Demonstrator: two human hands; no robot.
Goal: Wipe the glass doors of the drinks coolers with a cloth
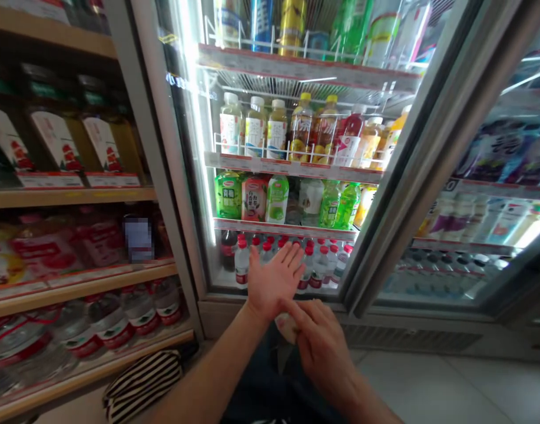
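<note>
Nearest the camera, two bare forearms (pixel 217 377) reach forward. The left hand (pixel 275 285) is spread flat, palm up, fingers pointing toward the fridge (pixel 217 312); the right hand (pixel 325 341) has its index finger extended to the heel of that palm, the other fingers curled. The flattened palm probably gives the fingertip an easy surface to rest on. Just under the left wrist, beside the curled fingers, shows a pale item (pixel 286 328); whether the right hand grips it, or it lies beyond, is unclear.

Past the left fingertips, and partly hidden by them, stand red-capped bottles (pixel 242 262) on the fridge's bottom level, seemingly untouched. Above them, green-labelled bottles (pixel 277 200) face outward, presumably so the labels can be read. Higher still, a white wire rail (pixel 237 152) runs in front of yellow-capped bottles (pixel 301 126), likely to keep them from tipping out. Farther left, amber bottles (pixel 106 132) stand upright on a wooden shelf (pixel 75 198), with a striped bag (pixel 141 383) below.
</note>
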